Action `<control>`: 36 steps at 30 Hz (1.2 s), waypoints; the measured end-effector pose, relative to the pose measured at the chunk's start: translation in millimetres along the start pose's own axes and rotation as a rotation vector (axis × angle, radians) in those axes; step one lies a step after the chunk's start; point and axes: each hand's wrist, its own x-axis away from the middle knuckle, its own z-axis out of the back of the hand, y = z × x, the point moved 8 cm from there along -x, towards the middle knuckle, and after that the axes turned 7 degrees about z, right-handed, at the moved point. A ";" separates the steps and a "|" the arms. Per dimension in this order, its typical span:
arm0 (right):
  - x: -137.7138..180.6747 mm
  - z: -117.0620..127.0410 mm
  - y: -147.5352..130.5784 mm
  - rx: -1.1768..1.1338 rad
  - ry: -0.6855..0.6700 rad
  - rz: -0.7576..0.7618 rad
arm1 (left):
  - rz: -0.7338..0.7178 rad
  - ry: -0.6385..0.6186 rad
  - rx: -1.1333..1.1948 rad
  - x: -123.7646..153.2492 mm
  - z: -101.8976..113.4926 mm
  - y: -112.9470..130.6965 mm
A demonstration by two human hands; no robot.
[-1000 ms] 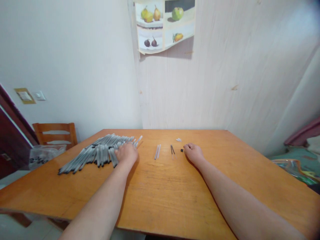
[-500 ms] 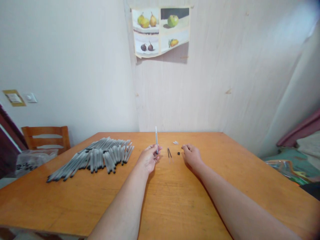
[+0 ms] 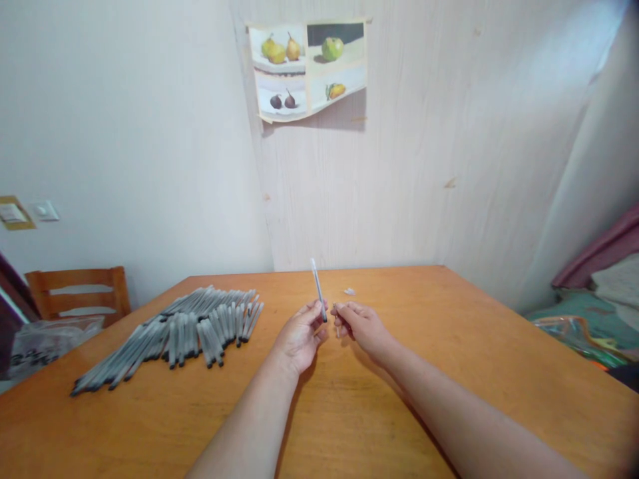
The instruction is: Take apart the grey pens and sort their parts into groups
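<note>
A slim pen with a clear whitish barrel and a dark lower end stands nearly upright, leaning a little left, between the thumb and fingers of my left hand. Close beside it on the right, my right hand is closed in a pinch. Something small and dark shows at its fingertips, too small to name. The thin dark refills and the small black piece on the table are mostly hidden by the right hand. Beyond the fingers lie a few small whitish pieces.
To the left, a large pile of pens with black ends is spread over the wooden table. A wooden chair and a plastic bag are past the left edge. Bags and cloth lie at the right.
My right hand has moved left, close to the pen, now covering the refills. The pen in my left hand has tilted slightly. The whole view has shifted a little.
</note>
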 end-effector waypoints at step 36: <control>21.8 -38.9 2.0 -0.495 -0.292 -0.248 | -0.157 -0.016 0.013 12.8 -6.0 24.5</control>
